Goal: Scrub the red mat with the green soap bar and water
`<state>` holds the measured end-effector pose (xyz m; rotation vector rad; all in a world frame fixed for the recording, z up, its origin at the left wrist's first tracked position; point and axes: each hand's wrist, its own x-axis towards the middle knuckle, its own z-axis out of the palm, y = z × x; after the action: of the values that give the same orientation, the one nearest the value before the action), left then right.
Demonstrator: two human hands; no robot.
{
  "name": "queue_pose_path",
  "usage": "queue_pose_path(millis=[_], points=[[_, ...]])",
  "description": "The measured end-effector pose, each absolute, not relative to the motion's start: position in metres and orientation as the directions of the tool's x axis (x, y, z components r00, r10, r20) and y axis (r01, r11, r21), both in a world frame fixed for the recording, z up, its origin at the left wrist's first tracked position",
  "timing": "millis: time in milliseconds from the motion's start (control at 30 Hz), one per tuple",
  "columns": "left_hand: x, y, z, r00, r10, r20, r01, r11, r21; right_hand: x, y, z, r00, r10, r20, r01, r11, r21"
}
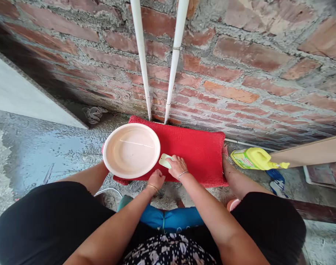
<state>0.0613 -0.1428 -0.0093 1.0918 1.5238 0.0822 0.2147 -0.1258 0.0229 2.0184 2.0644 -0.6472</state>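
A red textured mat point(195, 147) is spread over a low, long support in front of me. My right hand point(178, 167) is closed around one end of a pale green brush point(165, 161) with rounded corners and a small hole; it lies against the mat, its underside hidden. At the mat's near edge my left hand point(156, 180) is curled shut on the cloth, the fingertips hidden. A wide, pale pink basin point(108, 163) sits on the mat's left end, just beyond my left hand, with clear water visible inside.
A yellow detergent jug point(252, 158) lies to the right, by a tan board point(314, 151). Two white pipes point(173, 70) run down the brick wall point(234, 70) behind the mat. Wet concrete floor point(60, 147) and a crumpled grey rag point(93, 115) are on the left.
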Motion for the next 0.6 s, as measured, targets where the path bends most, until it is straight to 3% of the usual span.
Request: queue_pose_path(millis=[67, 133, 267, 333, 400, 467, 533, 600], points=[[0.058, -0.141, -0.007, 0.169, 0.717, -0.677, 0.776, 0.327, 0.54, 0.243, -0.132, 0.022, -0.027, 0.898, -0.44, 0.985, -0.052, -0.165], [0.056, -0.141, -0.004, 0.172, 0.733, -0.658, 0.874, 0.195, 0.446, 0.288, -0.15, 0.026, 0.096, 0.879, -0.467, 0.982, -0.16, -0.1], [0.052, -0.139, -0.002, 0.137, 0.737, -0.662, 0.932, 0.131, 0.337, 0.366, -0.191, 0.045, 0.494, 0.738, -0.459, 0.864, -0.475, 0.168], [0.049, -0.137, -0.006, 0.118, 0.74, -0.662, 0.947, 0.116, 0.298, 0.366, -0.197, 0.052, 0.577, 0.715, -0.396, 0.815, -0.539, 0.214], [0.046, -0.135, -0.01, 0.124, 0.747, -0.653, 0.96, 0.077, 0.271, 0.336, -0.19, 0.053, 0.48, 0.791, -0.378, 0.875, -0.464, 0.14], [0.045, -0.133, -0.013, 0.137, 0.743, -0.655, 0.975, 0.016, 0.223, 0.291, -0.175, 0.049, 0.253, 0.874, -0.414, 0.961, -0.276, 0.004], [0.046, -0.131, -0.013, 0.142, 0.73, -0.668, 0.987, -0.051, 0.153, 0.253, -0.161, 0.041, 0.068, 0.889, -0.453, 0.987, -0.127, -0.1], [0.048, -0.129, -0.013, 0.143, 0.721, -0.678, 0.99, -0.103, 0.099, 0.244, -0.156, 0.036, 0.0, 0.879, -0.477, 0.989, -0.07, -0.129]])
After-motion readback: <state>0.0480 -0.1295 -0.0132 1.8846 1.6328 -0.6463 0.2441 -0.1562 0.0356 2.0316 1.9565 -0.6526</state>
